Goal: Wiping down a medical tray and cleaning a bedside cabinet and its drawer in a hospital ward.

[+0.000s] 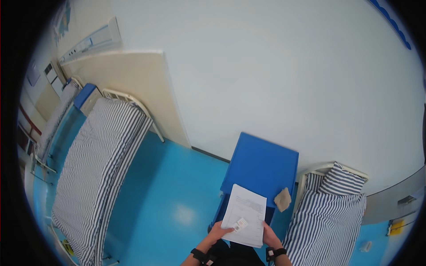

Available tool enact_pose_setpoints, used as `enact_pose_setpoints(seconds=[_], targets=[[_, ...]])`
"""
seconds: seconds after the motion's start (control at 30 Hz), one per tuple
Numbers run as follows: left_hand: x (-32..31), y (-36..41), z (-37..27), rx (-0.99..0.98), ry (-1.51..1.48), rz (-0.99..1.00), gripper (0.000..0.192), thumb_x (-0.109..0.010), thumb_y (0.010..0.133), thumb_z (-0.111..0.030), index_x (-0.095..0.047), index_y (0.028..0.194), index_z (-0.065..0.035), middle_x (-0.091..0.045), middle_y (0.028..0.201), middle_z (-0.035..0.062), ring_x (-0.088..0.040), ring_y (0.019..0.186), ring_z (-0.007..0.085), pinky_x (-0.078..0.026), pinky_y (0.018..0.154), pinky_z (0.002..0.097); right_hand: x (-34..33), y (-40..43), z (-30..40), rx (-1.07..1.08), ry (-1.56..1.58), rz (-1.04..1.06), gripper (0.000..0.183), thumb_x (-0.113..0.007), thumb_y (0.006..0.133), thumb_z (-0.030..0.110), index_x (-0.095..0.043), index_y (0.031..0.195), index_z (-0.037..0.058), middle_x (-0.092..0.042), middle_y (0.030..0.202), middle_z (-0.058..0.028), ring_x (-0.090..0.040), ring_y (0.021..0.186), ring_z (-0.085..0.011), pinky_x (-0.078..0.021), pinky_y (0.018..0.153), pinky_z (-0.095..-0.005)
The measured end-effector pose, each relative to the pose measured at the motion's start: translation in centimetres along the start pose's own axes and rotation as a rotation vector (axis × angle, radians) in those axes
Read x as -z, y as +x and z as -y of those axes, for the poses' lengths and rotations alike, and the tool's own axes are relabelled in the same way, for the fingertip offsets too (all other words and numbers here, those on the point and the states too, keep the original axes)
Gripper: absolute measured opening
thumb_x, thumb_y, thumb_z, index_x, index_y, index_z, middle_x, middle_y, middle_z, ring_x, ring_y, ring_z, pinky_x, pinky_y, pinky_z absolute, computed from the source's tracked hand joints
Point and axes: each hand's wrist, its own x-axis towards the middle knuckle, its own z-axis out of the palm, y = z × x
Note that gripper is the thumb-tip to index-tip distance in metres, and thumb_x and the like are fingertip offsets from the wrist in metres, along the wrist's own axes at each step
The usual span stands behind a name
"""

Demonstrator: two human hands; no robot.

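A stack of white paper sheets (248, 206) with print and ruled lines is held between my two hands. My left hand (218, 232) grips its left edge, and the thumb pins a small white printed card (241, 225) on the top sheet. The card bears writing and a printed code. On the right edge of the stack my right hand (271, 235) has its thumb at the side and its fingers mostly hidden. Beyond the papers stands a bedside cabinet with a blue top (263, 163). An open dark blue drawer (270, 214) shows partly beneath the stack.
A crumpled beige cloth (283, 199) is at the cabinet's right front corner. To the right stands a bed with striped bedding (327, 219) and a striped pillow (342, 179). Another striped bed (96, 166) stands left across the blue floor (159, 206). A pale wall (276, 73) rises behind.
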Motion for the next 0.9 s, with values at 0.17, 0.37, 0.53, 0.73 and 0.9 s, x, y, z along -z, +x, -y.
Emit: enact_pose_setpoints(seconds=[0.17, 0.37, 0.53, 0.73, 0.9], targets=[[2.6, -2.0, 4.4, 0.082, 0.027, 0.015, 0.038, -0.068, 0.072, -0.010, -0.057, 0.106, 0.0035, -0.063, 0.094, 0.0096, -0.060, 0.083, 0.0167, -0.047, 0.074, 0.0273, -0.1, 0.8, -2.1, -0.083, -0.331, -0.082, 0.045, -0.053, 0.087, 0.020, -0.039, 0.124, -0.0023, -0.052, 0.117, -0.0128, -0.053, 0.103, -0.0234, -0.0420, 0.088, -0.0354], [3.6, -1.7, 10.0, 0.202, -0.027, 0.048, 0.036, -0.065, 0.073, -0.008, -0.057, 0.106, 0.0041, -0.062, 0.095, 0.0105, -0.060, 0.082, 0.0186, -0.047, 0.073, 0.0270, 3.8, 2.2, -4.3, -0.116, -0.589, -0.200, 0.042, -0.058, 0.084, 0.020, -0.045, 0.119, 0.0000, -0.055, 0.112, -0.0105, -0.055, 0.100, -0.0219, -0.0448, 0.083, -0.0356], [3.4, -0.5, 14.9, 0.233, -0.227, 0.063, 0.035, -0.062, 0.071, -0.009, -0.059, 0.104, 0.0029, -0.063, 0.092, 0.0113, -0.062, 0.081, 0.0222, -0.048, 0.071, 0.0310, 3.2, 2.4, -4.0, -0.144, -0.849, -0.288, 0.038, -0.056, 0.083, 0.017, -0.047, 0.118, 0.0021, -0.057, 0.109, -0.0091, -0.056, 0.096, -0.0213, -0.0453, 0.080, -0.0359], [1.0, 0.5, 15.6, 0.326, -0.128, -0.027, 0.032, -0.056, 0.076, -0.016, -0.058, 0.103, 0.0019, -0.063, 0.085, 0.0110, -0.063, 0.070, 0.0215, -0.051, 0.055, 0.0308, 5.4, 4.3, -2.8, -0.052, -1.057, -0.312, 0.034, -0.055, 0.082, 0.013, -0.051, 0.112, -0.0009, -0.059, 0.102, -0.0100, -0.056, 0.091, -0.0198, -0.0442, 0.078, -0.0329], [-1.1, 1.2, 18.3, 0.337, -0.193, -0.108, 0.035, -0.053, 0.081, -0.021, -0.054, 0.109, 0.0009, -0.062, 0.090, 0.0110, -0.064, 0.073, 0.0227, -0.054, 0.056, 0.0328, 7.5, 8.1, -1.8, 0.034, -1.255, -0.240, 0.034, -0.056, 0.078, 0.012, -0.053, 0.109, -0.0016, -0.061, 0.098, -0.0156, -0.058, 0.090, -0.0263, -0.0446, 0.077, -0.0341]])
